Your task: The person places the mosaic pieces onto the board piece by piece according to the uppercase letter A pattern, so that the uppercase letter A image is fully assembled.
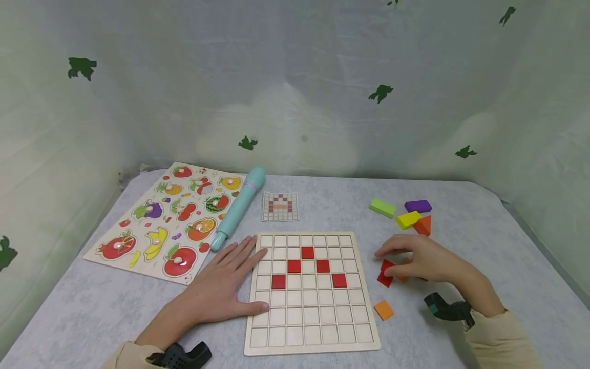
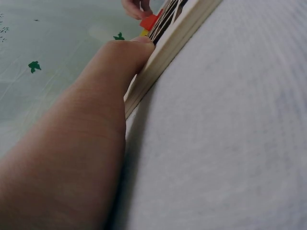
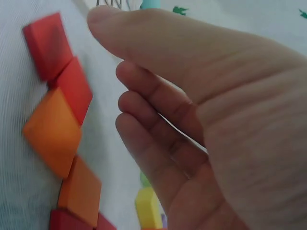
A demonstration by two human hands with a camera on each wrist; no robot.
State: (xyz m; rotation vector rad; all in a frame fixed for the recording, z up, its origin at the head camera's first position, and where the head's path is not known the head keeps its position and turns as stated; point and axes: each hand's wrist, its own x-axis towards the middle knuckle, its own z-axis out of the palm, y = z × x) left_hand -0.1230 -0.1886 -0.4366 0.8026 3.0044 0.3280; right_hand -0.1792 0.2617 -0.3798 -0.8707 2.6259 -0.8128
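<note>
My left hand [image 1: 221, 289] lies spread over the left edge of a wooden grid board [image 1: 315, 336], thumb and fingertips on its rim. Several red squares fill cells of the board, one [image 1: 307, 252] at the top of a slanting pattern. To the board's right, my right hand [image 1: 426, 259] hovers with loosely bent fingers above a small group of tiles. In the right wrist view nothing is between its thumb and fingers. Beside them run red tiles [image 3: 48, 45] and orange tiles [image 3: 53, 134], close together. A separate orange tile [image 1: 383, 310] lies nearer the board's lower right.
A fruit puzzle board [image 1: 152, 218] is at the left, with a turquoise stick [image 1: 239, 207] along its right side. Behind the grid stands a small pattern card [image 1: 280, 216]. Green [image 1: 382, 207], yellow [image 1: 408, 220], purple [image 1: 418, 206] and orange-red [image 1: 423, 225] blocks lie at the back right.
</note>
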